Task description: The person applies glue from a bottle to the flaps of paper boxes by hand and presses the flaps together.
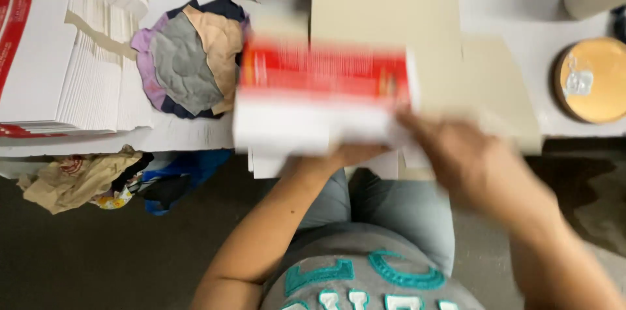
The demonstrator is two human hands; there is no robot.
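Both hands, the left hand [352,153] and the right hand [456,153], grip a blurry red and white cardboard box [323,98] in the middle, beside a pile of soft cloth rounds [189,56].

**A packing bench in a small workshop**

A white worktable [521,16] carries a tall stack of flat, unfolded cartons [72,69], red and white, beside loose grey cardboard sheets [391,16]. A pile of fabric scraps [192,56] lies among them, and a roll of tape [592,80] sits at the table's edge. Crumpled bags [85,179] hang below, over a bare concrete floor [98,258]. It looks like hand assembly work, not a home or office.
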